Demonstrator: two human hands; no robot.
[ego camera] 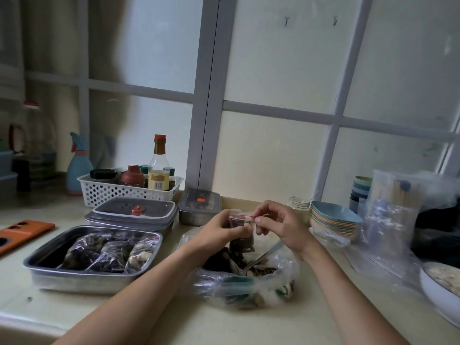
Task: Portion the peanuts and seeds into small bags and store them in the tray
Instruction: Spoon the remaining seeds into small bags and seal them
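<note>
On the pale counter (pixel 224 324) we see the metal tray (pixel 82 280) at the left, holding several filled bags (pixel 109 252) side by side. Just right of it lies a big loose plastic bag (pixel 239 285) of nuts and seeds, with a metal spoon (pixel 263 255) resting in it. Above that bag we find the left hand (pixel 221 232) and the right hand (pixel 278 225), each pinching the top of one small bag (pixel 240 220), its dark contents hanging below a red seal line.
</note>
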